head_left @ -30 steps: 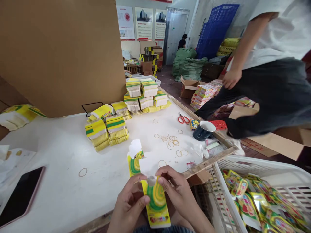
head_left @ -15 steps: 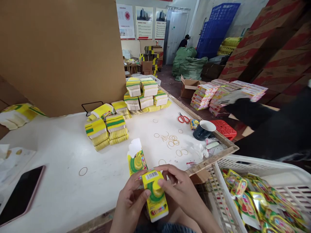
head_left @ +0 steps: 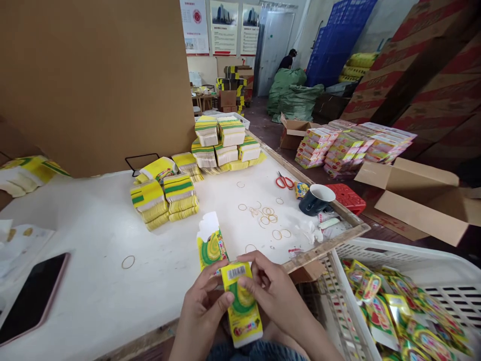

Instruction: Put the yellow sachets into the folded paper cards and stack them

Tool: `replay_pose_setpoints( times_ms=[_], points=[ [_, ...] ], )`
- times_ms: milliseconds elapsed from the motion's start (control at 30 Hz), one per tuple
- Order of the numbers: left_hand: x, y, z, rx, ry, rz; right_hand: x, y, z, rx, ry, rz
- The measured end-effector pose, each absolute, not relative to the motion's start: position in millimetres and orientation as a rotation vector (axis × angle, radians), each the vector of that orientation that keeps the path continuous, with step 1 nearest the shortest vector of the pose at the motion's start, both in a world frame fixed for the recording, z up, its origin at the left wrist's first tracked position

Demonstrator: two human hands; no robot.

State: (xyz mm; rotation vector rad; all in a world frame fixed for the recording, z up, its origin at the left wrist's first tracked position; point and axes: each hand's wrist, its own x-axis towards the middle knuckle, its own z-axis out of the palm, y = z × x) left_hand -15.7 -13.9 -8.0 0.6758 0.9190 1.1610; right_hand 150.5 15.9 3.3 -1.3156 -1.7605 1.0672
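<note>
A small yellow and green printed carton (head_left: 242, 306) with a barcode at its top end is held between both hands, over the table's near edge. My left hand (head_left: 206, 306) grips its left side, thumb on the front face. On its right side my right hand (head_left: 268, 286) pinches it, with the thumb near the upper front. Just beyond them another printed carton (head_left: 211, 245), its white flap up, lies on the white table (head_left: 101, 296). The fingers behind the held carton are partly hidden.
Stacks of flat yellow cartons (head_left: 182, 193) stand on the table. Loose rubber bands (head_left: 267, 215), red scissors (head_left: 284, 181), a dark mug (head_left: 316, 200) and a phone (head_left: 33, 296) lie about. At right, a white basket (head_left: 361, 245) holds several printed cartons; behind it is an open cardboard box (head_left: 417, 198).
A person's dark sleeve and gloved hand at the right have left the view, uncovering the open cardboard box. My right thumb has shifted slightly left and up on the held carton.
</note>
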Motion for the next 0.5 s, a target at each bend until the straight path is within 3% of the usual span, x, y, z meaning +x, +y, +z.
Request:
replay_pose_setpoints(
  times_ms=[167, 367, 433, 500],
  points=[
    [-10.0, -10.3, -8.9, 0.78, 0.925, 1.167, 154.6, 14.4, -2.2, -1.196, -1.481, 1.14],
    [-0.2, -11.0, -8.6, 0.994, 1.073, 1.236, 163.4, 8.0, 9.1, -1.088, -1.566, 0.918],
    [-4.2, -8.1, -13.6, 1.084, 1.199, 1.254, 181.7, 4.3, 19.6, -1.212, -1.618, 0.637],
    [-15.7, -1.3, -22.7, 1.239, 1.463, 1.271, 206.9, 0.0, 32.9, -1.409, -1.55, 0.141]
  ],
)
